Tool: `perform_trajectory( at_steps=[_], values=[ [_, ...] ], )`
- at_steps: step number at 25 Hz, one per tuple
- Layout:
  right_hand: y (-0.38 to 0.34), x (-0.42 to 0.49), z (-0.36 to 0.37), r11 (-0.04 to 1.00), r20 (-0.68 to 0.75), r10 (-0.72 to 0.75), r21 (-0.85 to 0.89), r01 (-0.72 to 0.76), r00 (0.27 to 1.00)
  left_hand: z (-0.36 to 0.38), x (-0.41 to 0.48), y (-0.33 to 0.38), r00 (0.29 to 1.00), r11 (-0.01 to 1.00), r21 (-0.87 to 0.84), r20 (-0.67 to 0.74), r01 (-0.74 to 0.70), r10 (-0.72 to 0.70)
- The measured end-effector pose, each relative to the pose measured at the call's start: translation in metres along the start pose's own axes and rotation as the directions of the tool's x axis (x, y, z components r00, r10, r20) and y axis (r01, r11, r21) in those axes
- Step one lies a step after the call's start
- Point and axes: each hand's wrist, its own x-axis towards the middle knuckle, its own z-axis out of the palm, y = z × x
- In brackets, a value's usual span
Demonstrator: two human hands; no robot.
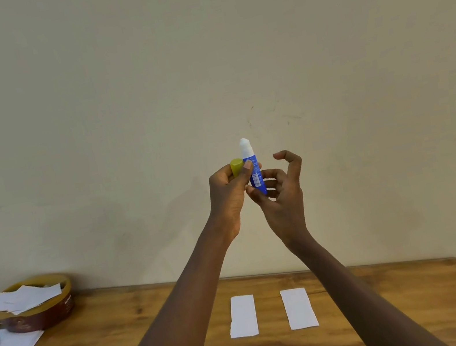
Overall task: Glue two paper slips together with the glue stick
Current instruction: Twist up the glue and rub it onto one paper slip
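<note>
Head view: one blue glue stick (255, 173), uncapped and upright, is pinched between the left hand (228, 191) and right hand (280, 194). The left grip also clasps one yellow cap (236, 166). Well below both grips, two white paper slips (242, 316) lie apart on the counter (127, 337).

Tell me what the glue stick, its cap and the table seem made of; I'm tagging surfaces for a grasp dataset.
Glue stick: likely smooth plastic tube with a glossy blue printed label; the exposed tip is matte white glue. Yellow cap: probably plastic, with a uniform, slightly shiny colour. Table: wood or wood-look laminate, with brown grain and knots and a low sheen.
</note>
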Motion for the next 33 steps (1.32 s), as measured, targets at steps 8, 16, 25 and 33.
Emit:
perform_trajectory(
  at_steps=[8, 16, 25, 33],
  values=[
    [0.097, -0.068, 0.012, 0.979, 0.165, 0.082, -0.200, -0.048, 0.983, -0.032, -0.019, -0.103, 0.970, 0.960, 0.138, -0.054, 0.242, -0.237],
    [0.226, -0.163, 0.030, 0.772, 0.193, 0.474, -0.561, -0.299, 0.859, -0.079, -0.044, -0.233, 0.800, 0.748, 0.302, -0.341, 0.591, -0.494],
    [0.282, -0.189, 0.034, 0.543, 0.287, 0.608, -0.831, -0.123, 0.741, -0.102, -0.070, -0.303, 0.836, 0.645, 0.533, -0.371, 0.548, -0.403],
    [0.276, -0.178, -0.011, 0.746, 0.582, 0.551, -0.665, -0.041, 0.599, -0.112, -0.102, -0.331, 0.867, 0.404, 0.768, -0.419, 0.497, -0.270]
  ],
)
